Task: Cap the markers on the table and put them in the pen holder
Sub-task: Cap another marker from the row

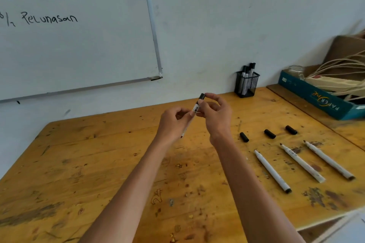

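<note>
My left hand point(173, 122) grips the barrel of a white marker point(196, 109) held up above the table. Fingertips of my right hand point(215, 112) pinch the black cap point(201, 96) at the marker's upper end. Three uncapped white markers point(272, 171) point(302, 163) point(328, 161) lie side by side on the right of the wooden table point(98, 163). Beyond them lie three loose black caps point(244, 137) point(270, 133) point(291, 130). A black mesh pen holder point(245, 85) stands at the table's far edge by the wall, with several capped markers in it.
A whiteboard point(79, 45) with writing hangs on the wall at left. At the far right a blue paper box point(316, 96) holds cords and a cardboard box. The table's right front edge drops off near the markers.
</note>
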